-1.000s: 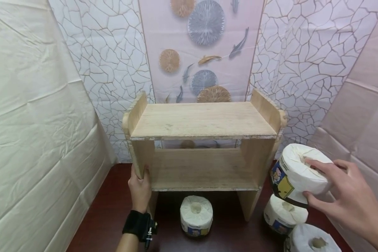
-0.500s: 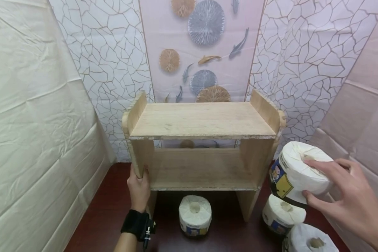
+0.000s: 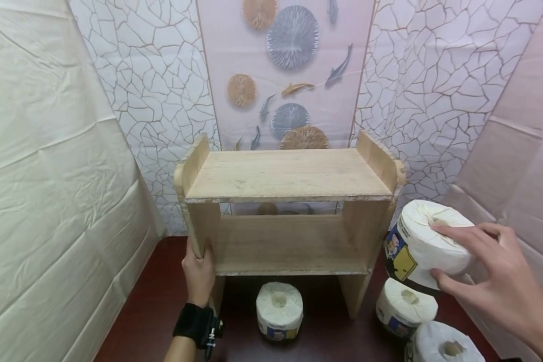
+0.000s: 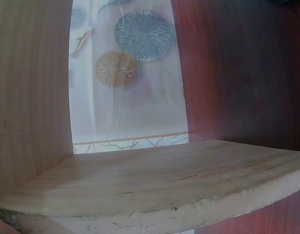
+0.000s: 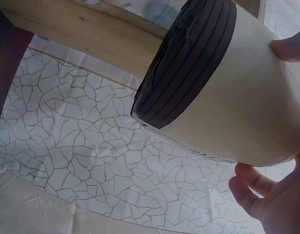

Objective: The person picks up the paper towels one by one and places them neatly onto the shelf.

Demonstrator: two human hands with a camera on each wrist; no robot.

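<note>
At the right of the head view my right hand point(image 3: 493, 271) grips a wrapped toilet roll point(image 3: 427, 246) off the surface, the thumb on its side and a finger over its top. The right wrist view shows the roll's dark striped base point(image 5: 198, 63) and fingertips point(image 5: 247, 190) against its wrapper. My left hand point(image 3: 199, 271) holds the left side panel of a wooden shelf point(image 3: 276, 173), fingers round its front edge. The left wrist view shows only the shelf's panels point(image 4: 155, 180), with the hand mostly hidden.
One toilet roll point(image 3: 279, 310) stands under the shelf's lower board. Two more rolls, one point(image 3: 406, 307) behind the other point(image 3: 445, 344), stand at the right below the held one. The dark red tabletop point(image 3: 136, 311) is bordered by cloth walls point(image 3: 59, 201).
The held roll has moved slightly left and up with my right hand. My left hand keeps its hold on the shelf, and the camera view has shifted a little.
</note>
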